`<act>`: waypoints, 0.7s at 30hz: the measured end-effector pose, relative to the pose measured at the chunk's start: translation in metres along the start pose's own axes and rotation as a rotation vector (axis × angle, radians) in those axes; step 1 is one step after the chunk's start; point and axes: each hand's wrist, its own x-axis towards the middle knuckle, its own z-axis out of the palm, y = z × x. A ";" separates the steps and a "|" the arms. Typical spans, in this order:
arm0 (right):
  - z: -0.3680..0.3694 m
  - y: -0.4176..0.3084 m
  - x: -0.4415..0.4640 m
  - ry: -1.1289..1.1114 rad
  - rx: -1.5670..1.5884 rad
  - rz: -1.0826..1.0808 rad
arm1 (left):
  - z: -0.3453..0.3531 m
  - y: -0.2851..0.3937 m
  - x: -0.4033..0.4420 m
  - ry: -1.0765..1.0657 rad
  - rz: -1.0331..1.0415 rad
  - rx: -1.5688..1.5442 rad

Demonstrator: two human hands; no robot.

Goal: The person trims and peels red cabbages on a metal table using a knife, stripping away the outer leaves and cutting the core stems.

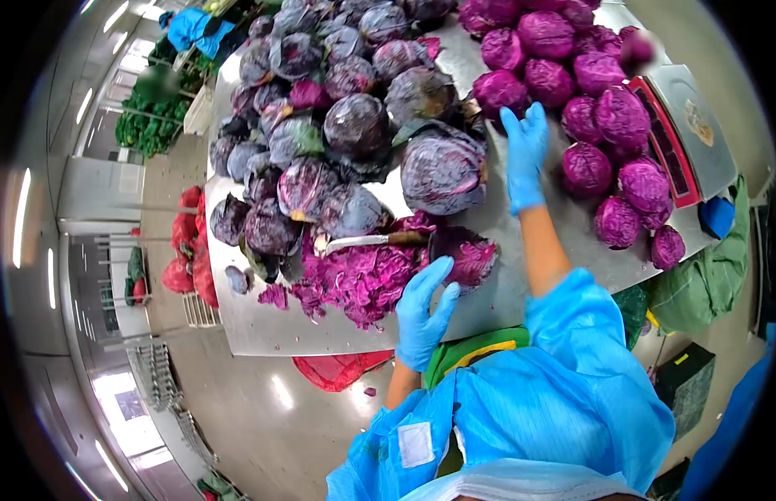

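Observation:
My left hand, in a blue glove, is open above the table's near edge. It is nearest a pile of torn purple cabbage leaves and a loose outer leaf. A knife with a brown handle lies on those leaves. My right hand, gloved alike, reaches forward with fingers apart and holds nothing. Just beyond its fingertips sits a bright trimmed cabbage. To its left rests a large untrimmed red cabbage with dull outer leaves.
Untrimmed cabbages are heaped on the left of the metal table. Glossy trimmed cabbages are piled on the right beside a scale. Red sacks stand beyond the left edge. A person in blue is further back.

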 end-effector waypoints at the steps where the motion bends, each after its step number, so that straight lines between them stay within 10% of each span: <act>1: 0.001 -0.030 -0.029 0.029 -0.192 -0.163 | -0.010 -0.005 -0.013 0.030 -0.031 -0.017; 3: 0.006 -0.055 -0.093 -0.322 0.113 -0.120 | -0.030 -0.023 -0.043 0.110 -0.094 0.014; 6: 0.021 -0.044 -0.161 -1.074 -0.468 -0.502 | -0.053 -0.049 -0.076 0.240 -0.228 0.013; 8: 0.047 -0.008 -0.195 -0.972 -0.866 -0.711 | -0.065 -0.066 -0.090 0.265 -0.200 0.090; 11: 0.085 0.043 -0.206 -1.201 -1.427 -0.448 | -0.079 -0.088 -0.098 0.362 -0.046 0.408; 14: 0.083 0.050 -0.211 -1.162 -1.452 -0.586 | -0.132 -0.151 -0.096 0.555 0.021 0.611; 17: 0.047 0.014 -0.219 -0.727 -0.945 -0.730 | -0.215 -0.216 -0.083 0.723 -0.352 0.669; 19: 0.014 -0.016 -0.215 -0.487 -0.567 -0.621 | -0.257 -0.255 -0.081 0.789 -0.465 0.580; 21: -0.054 -0.035 -0.199 -0.435 -0.599 -0.065 | -0.277 -0.288 -0.073 0.648 -0.421 0.436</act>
